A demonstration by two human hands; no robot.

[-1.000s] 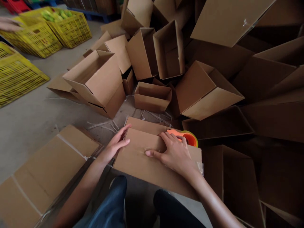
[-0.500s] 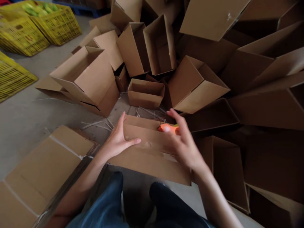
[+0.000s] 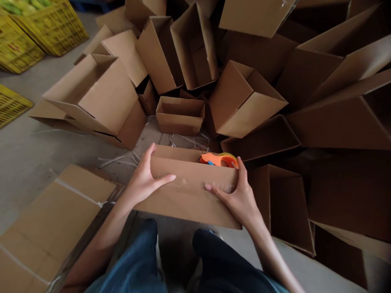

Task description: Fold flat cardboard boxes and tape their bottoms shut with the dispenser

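Cardboard box [image 3: 186,191] | held between both hands, long side toward the person | left hand [image 3: 143,179] spread, clasping its left end | right hand [image 3: 240,197] spread, clasping its right end | orange tape dispenser [image 3: 218,160] just beyond right hand, behind near wall

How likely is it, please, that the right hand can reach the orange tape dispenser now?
Likely: the right hand holds the cardboard box beside the tape dispenser, only the box's wall between.

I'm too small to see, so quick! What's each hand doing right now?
Left hand: holding the cardboard box by its edge.
Right hand: holding the same box.
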